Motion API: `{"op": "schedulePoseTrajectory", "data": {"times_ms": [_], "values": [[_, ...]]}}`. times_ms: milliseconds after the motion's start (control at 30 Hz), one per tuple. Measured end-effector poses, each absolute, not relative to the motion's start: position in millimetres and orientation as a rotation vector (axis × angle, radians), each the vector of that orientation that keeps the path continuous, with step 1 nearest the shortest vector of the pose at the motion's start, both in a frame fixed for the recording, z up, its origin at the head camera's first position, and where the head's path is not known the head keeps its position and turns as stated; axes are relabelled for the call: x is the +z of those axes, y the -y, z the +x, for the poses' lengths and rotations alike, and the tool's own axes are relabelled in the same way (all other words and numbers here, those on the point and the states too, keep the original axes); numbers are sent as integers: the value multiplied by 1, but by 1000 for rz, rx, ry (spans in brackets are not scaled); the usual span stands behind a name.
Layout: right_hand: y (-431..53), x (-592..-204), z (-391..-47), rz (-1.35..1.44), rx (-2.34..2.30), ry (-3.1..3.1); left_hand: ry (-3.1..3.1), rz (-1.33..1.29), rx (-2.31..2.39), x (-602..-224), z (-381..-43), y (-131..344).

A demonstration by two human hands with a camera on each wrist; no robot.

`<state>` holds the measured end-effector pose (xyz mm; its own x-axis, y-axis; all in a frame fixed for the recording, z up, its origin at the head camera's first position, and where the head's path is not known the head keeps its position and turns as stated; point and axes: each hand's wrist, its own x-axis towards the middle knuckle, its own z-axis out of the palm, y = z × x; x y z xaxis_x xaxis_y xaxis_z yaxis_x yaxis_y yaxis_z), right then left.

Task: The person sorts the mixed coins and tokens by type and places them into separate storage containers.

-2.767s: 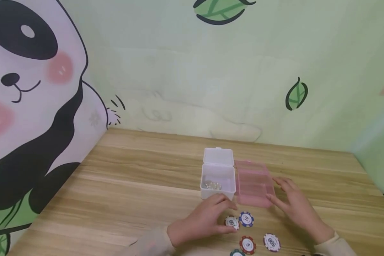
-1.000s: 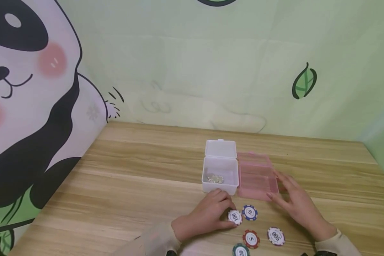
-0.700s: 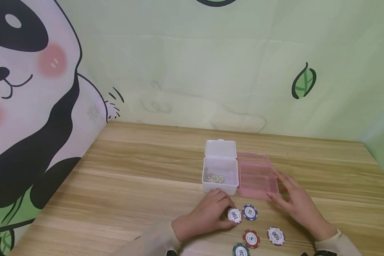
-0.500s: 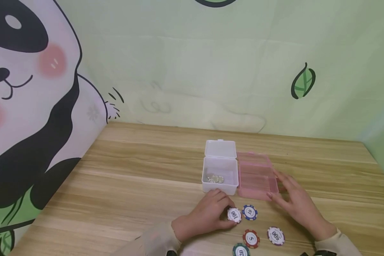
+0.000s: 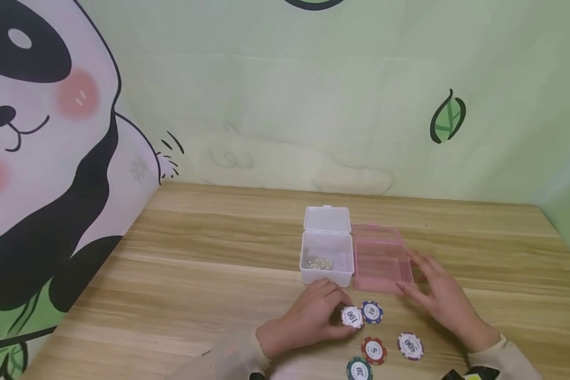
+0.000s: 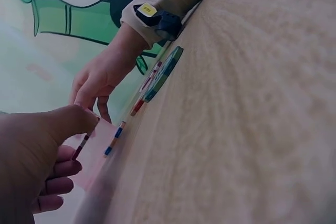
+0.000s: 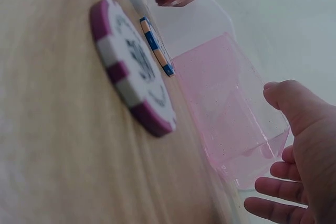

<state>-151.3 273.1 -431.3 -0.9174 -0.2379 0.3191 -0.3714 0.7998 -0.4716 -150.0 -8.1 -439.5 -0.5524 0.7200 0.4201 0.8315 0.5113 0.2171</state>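
Note:
My left hand (image 5: 309, 315) pinches the poker chip marked 100 (image 5: 352, 317) between thumb and fingers. In the left wrist view that chip (image 6: 84, 143) is tilted on edge, held above the table. Just right of it lies the blue chip marked 10 (image 5: 372, 312). My right hand (image 5: 448, 302) has its fingers spread at the right side of the open pink see-through box (image 5: 382, 285); its thumb is by the front corner. Left of that box, touching or nearly so, stands the open white box (image 5: 326, 277) with several shiny round pieces (image 5: 320, 263) inside.
Nearer the person lie a red chip marked 5 (image 5: 373, 350), a green chip marked 20 (image 5: 359, 369) and a purple-edged chip marked 500 (image 5: 410, 346). Behind the wooden table (image 5: 209, 232) hangs a pale green backdrop (image 5: 275, 105) with a panda and leaves.
My left hand has taken hold of the 100 chip between thumb and fingers, and the chip has shifted slightly right and up. The right hand stays by the pink box; the head view has shifted.

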Motion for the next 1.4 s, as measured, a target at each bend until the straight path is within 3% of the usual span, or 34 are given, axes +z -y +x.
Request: {"op": "schedulePoseTrajectory", "data": {"times_ms": [400, 833, 1400], "values": [[-270, -431, -156, 473, 756, 2689, 2612, -1238, -604, -413, -151, 5], [-262, -433, -160, 485, 725, 2690, 2546, -1254, -518, -382, -174, -2], [-258, -436, -163, 514, 678, 2666, 2649, -1046, -361, -389, -208, -26]]}}
